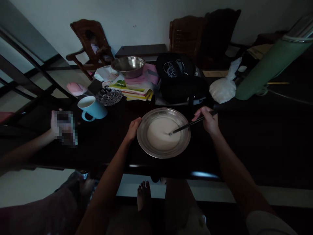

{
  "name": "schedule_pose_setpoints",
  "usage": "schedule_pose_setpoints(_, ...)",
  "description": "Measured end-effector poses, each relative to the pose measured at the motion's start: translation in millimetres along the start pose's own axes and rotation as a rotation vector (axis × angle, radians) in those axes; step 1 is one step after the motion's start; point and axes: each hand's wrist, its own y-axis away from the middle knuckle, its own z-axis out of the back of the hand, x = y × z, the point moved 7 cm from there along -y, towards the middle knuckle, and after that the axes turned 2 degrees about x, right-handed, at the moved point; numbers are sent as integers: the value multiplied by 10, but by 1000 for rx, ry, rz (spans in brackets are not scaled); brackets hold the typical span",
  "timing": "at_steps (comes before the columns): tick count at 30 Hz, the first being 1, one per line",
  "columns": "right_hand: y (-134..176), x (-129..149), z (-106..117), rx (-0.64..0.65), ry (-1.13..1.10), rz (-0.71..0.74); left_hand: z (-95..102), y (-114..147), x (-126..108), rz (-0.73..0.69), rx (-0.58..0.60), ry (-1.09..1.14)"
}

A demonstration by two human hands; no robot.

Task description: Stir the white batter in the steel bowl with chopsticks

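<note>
A metal bowl (143, 141) stands on the dark table in front of me, with a smooth off-white liquid (160, 134) inside. My left hand (133, 128) is closed on the bowl's left rim, its fingertips partly hidden. In my right hand (210, 120), over the right side of the bowl, is a pair of dark chopsticks (189, 124). They slant down to the left, and their tips dip into the liquid near the middle of the bowl.
To the left stand a light blue mug (99, 109) and a glass dish (110, 97). Another person's hand (55, 125) holds a blurred-out object there. Behind are an empty metal bowl (129, 70), booklets (133, 91), black bags (182, 86), a tied plastic bag of white powder (222, 90) and a green flask (269, 67).
</note>
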Motion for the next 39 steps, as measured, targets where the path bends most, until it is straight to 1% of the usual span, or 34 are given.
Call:
schedule_pose_setpoints(4, 32, -4, -192, 174, 22, -22, 3, 1, -18, 9, -13, -17)
schedule_pose_setpoints(5, 35, 9, -219, 191, 42, -15, 1, 1, -20, 10, -11, -21)
schedule_pose_setpoints(6, 32, 21, -217, 182, 59, -6, 1, 0, -21, 9, -11, -24)
schedule_pose_setpoints(10, 2, 28, -28, -3, 51, 14, 9, -6, -6, 0, -16, -22)
schedule_pose_setpoints(11, 1, 18, -6, -17, 35, 10, 10, -9, 1, 1, -15, -17)
schedule_pose_setpoints(12, 3, 11, -14, 0, 22, 5, 9, -11, 7, 4, -12, -13)
schedule_pose_setpoints(16, 42, 51, -228, 227, 74, 5, 8, -10, -1, 10, -16, -7)
schedule_pose_setpoints(17, 46, 73, -255, 249, 98, 15, 7, -7, -6, 12, -17, -8)
schedule_pose_setpoints(18, 41, 89, -251, 241, 115, 21, 5, -4, -11, 14, -17, -9)
schedule_pose_setpoints(19, 28, 96, -215, 200, 118, 22, 3, -2, -14, 16, -16, -10)
schedule_pose_setpoints(22, -13, 55, -29, 19, 54, 3, 1, 3, -11, 14, -11, -13)
schedule_pose_setpoints(23, -18, 29, 3, -6, 21, -2, 1, 2, -4, 12, -8, -12)
schedule_pose_setpoints(24, -19, 4, 4, -2, -6, -8, 2, 0, 6, 12, -5, -11)
schedule_pose_setpoints(25, -15, -15, -22, 28, -26, -11, 6, -4, 17, 12, -7, -10)
schedule_pose_setpoints(28, 16, -20, -177, 176, -19, -9, 19, -18, 45, 14, -16, -19)
schedule_pose_setpoints(29, 24, -9, -208, 205, -2, -2, 23, -22, 48, 15, -19, -23)
schedule_pose_setpoints(30, 24, 3, -210, 206, 16, 4, 25, -25, 47, 17, -22, -28)
schedule_pose_setpoints(31, 18, 12, -183, 179, 32, 8, 25, -26, 42, 19, -23, -30)
schedule_pose_setpoints(34, -8, 15, -30, 43, 38, 10, 17, -21, 16, 13, -17, -29)
schedule_pose_setpoints(35, -11, 6, -5, 25, 26, 5, 15, -18, 9, 10, -17, -27)
schedule_pose_setpoints(37, -3, -11, -43, 62, 3, -8, 11, -14, 9, 9, -15, -21)
schedule_pose_setpoints(39, 21, -8, -163, 159, 10, -15, 12, -15, 24, 19, -17, -10)
